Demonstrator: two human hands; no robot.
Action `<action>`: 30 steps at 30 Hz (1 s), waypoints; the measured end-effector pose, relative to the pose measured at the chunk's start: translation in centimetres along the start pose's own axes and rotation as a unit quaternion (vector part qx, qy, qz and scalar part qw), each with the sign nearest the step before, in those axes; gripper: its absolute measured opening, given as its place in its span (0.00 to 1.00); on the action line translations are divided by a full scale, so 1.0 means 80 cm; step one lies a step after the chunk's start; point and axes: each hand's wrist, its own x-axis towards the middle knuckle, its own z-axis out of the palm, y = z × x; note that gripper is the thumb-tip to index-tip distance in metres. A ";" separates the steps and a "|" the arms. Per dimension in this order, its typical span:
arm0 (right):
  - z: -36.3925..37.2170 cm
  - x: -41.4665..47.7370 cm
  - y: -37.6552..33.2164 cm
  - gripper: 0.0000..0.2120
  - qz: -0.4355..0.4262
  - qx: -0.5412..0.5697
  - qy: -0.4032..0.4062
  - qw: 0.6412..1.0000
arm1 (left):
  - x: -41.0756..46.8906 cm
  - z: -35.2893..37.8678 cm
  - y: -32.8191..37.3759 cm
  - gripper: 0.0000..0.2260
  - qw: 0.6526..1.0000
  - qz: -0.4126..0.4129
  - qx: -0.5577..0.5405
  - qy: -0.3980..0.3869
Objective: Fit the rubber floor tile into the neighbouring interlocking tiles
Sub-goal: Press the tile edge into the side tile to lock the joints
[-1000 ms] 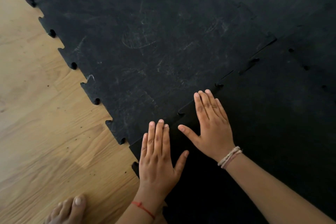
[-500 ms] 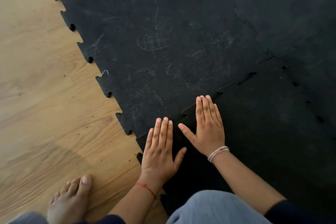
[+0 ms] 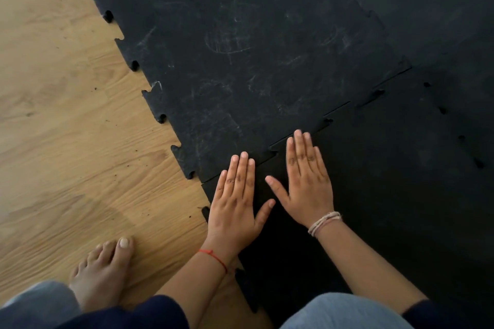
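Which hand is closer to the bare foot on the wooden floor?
Left. The left hand lies flat at the black rubber tile's edge, just up and right of the bare foot. The right hand rests farther right, beyond the left one.

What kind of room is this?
Probably a room at home being made into a gym or play space: black interlocking rubber tiles cover part of a wood floor, and the person's foot is bare.

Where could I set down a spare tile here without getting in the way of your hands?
The wooden floor left of the scuffed tile's toothed edge, beyond the bare foot, lies free. The seam is crowded: left hand and right hand press flat on the dark tile.
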 end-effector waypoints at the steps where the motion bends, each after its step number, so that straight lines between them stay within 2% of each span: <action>1: 0.001 -0.004 0.000 0.37 -0.008 -0.005 0.001 1.000 | 0.000 0.000 0.000 0.33 1.000 -0.002 0.000 0.002; 5: 0.000 -0.002 0.000 0.36 -0.012 0.002 0.001 1.000 | 0.000 0.000 0.000 0.32 1.000 0.005 -0.004 0.004; 10: 0.000 0.000 0.000 0.35 -0.014 0.006 0.002 1.000 | 0.002 0.002 0.004 0.27 0.998 0.051 0.011 -0.022; 17: 0.001 0.007 0.004 0.34 -0.024 0.013 -0.029 0.999 | 0.009 -0.004 0.005 0.28 0.997 0.059 0.018 -0.043; 20: 0.000 0.005 0.011 0.33 -0.040 0.052 -0.032 0.997 | 0.009 -0.008 0.003 0.28 0.996 0.073 0.017 -0.044; 22: -0.005 0.009 0.037 0.34 0.018 0.071 0.009 0.997 | 0.032 -0.012 0.010 0.27 0.994 0.097 0.014 -0.041; 25: -0.019 0.024 0.088 0.37 0.155 0.030 0.063 0.985 | 0.088 -0.012 0.038 0.28 0.986 0.164 0.025 -0.032; 30: -0.015 0.032 0.100 0.35 0.147 0.020 0.041 0.988 | 0.112 -0.004 0.054 0.28 0.979 0.184 0.070 -0.051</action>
